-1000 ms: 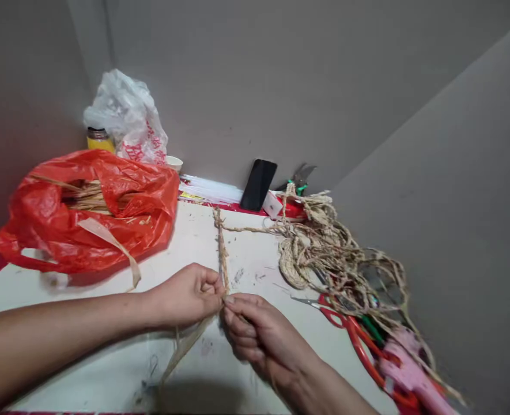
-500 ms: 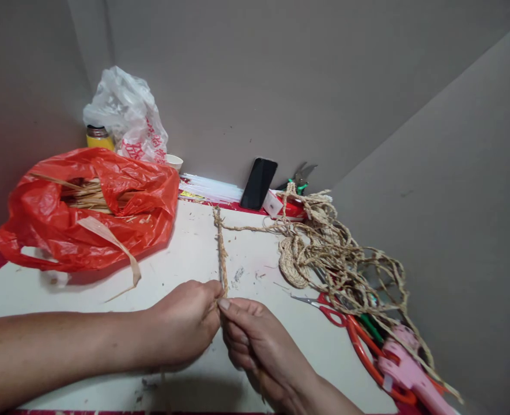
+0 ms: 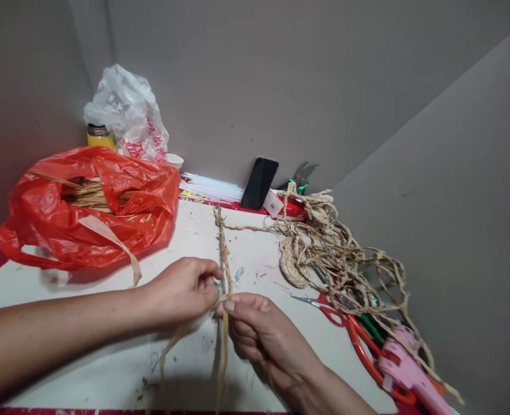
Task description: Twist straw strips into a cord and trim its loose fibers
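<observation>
My left hand (image 3: pixel 184 291) and my right hand (image 3: pixel 259 328) meet at the middle of the white table (image 3: pixel 194 242), both pinched on a twisted straw rope (image 3: pixel 223 248). The finished rope runs away from my fingers to the back of the table and bends right into a tangled heap of the same rope (image 3: pixel 332 248). Loose flat straw strands (image 3: pixel 222 357) hang from my fingers toward the near edge, one spreading to the left. The left hand's fingers are curled round a strand; the right thumb presses on the twist.
A red plastic bag (image 3: pixel 86 207) of straw lies at the left, a white bag (image 3: pixel 127 112) and a yellow jar (image 3: pixel 99 137) behind it. A black phone (image 3: pixel 259 183) leans on the back wall. Red scissors (image 3: pixel 354 334) and a pink tool (image 3: pixel 410 374) lie at the right.
My left hand dipped toward the near edge and came back up, rolling the strands. Loose strands show again below my fingers, now fanned out. The right hand held its place.
</observation>
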Demonstrator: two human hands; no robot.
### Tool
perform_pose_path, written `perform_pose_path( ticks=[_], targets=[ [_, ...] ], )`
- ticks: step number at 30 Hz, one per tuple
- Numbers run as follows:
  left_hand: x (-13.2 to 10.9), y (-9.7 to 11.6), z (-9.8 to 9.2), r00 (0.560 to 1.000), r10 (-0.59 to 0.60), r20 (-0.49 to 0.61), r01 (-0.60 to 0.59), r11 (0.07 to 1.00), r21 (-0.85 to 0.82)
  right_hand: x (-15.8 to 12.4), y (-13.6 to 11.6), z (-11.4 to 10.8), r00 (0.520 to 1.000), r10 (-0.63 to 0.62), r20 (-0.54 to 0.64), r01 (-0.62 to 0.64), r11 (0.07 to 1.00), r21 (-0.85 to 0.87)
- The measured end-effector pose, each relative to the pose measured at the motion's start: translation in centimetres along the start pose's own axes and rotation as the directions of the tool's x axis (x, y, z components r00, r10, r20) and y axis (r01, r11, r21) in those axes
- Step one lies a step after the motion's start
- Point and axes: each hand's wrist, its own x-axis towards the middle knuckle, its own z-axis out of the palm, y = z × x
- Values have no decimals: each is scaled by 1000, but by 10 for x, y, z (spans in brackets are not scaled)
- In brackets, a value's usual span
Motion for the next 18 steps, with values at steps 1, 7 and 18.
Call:
perform_pose_path(
  ticks=[1, 7, 18],
  targets=[
    [3, -3, 2, 1000, 13, 4, -13, 997, -75, 0, -1, -1, 1000, 0, 11, 0, 1000, -7],
    [8, -15, 15, 975, -89, 203, 153, 932, -328, 1, -6, -2, 997, 23, 69, -19, 998, -60],
    [9, -11, 5, 985, -59, 162, 74, 994, -85, 4, -15, -11, 997, -4, 76, 29, 941, -337]
  ],
)
